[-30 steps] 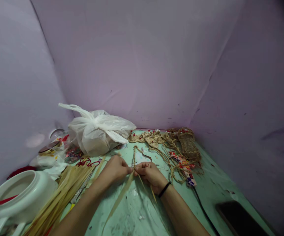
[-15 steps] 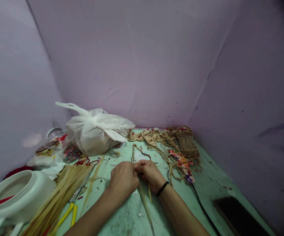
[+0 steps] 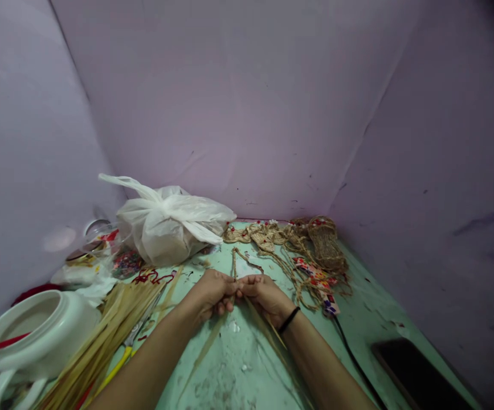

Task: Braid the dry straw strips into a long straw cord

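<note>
My left hand [image 3: 213,291] and my right hand [image 3: 266,295] meet over the table, fingertips pinched together on a thin twisted cord [image 3: 234,263] of dry plant fibre. Beyond the fingers, this cord runs away from me, bends sharply and comes back to the right. Loose fibre strips trail toward me: a pale strip [image 3: 206,350] below my left hand and longer strips [image 3: 278,347] below my right. A black band [image 3: 289,320] circles my right wrist. The exact pinch point is covered by my fingers.
A bundle of dry strips [image 3: 105,336], yellow-handled scissors [image 3: 121,364] and a white pot [image 3: 58,336] lie left. Behind stands a tied plastic bag [image 3: 165,228]. Braided pieces [image 3: 264,236], a cord roll [image 3: 327,242], patterned cloth [image 3: 319,279] and a phone [image 3: 417,373] are right.
My left hand has turned from knuckles-up over the cord to a fingertip pinch. The loose strips have spread apart, one now hanging to the left. The view has shifted slightly.
</note>
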Action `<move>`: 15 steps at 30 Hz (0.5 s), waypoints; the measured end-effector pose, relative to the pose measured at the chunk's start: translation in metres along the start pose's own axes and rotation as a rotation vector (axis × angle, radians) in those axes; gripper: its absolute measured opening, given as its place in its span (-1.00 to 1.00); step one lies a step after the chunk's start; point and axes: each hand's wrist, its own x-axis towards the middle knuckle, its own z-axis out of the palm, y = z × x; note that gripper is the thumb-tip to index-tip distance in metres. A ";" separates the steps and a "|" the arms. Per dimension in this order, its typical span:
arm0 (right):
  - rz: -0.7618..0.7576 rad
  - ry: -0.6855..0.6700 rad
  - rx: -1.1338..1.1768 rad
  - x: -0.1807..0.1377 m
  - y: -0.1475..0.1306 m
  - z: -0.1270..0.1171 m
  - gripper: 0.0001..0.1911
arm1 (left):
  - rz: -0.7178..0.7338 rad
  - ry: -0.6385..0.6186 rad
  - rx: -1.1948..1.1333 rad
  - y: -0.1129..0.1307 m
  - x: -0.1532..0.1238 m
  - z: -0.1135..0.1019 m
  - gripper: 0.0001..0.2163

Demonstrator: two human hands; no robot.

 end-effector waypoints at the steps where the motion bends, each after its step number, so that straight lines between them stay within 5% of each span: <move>1: -0.018 -0.017 -0.030 0.001 0.001 -0.001 -0.89 | -0.006 -0.007 -0.012 -0.003 0.002 0.001 -0.88; 9: -0.286 0.214 -0.927 -0.004 -0.001 0.002 -0.86 | -0.032 0.216 0.158 -0.008 0.011 0.003 -0.85; 15: -0.254 0.375 -1.314 -0.023 -0.014 0.019 -0.79 | -0.006 0.251 0.062 -0.007 0.006 0.011 -0.82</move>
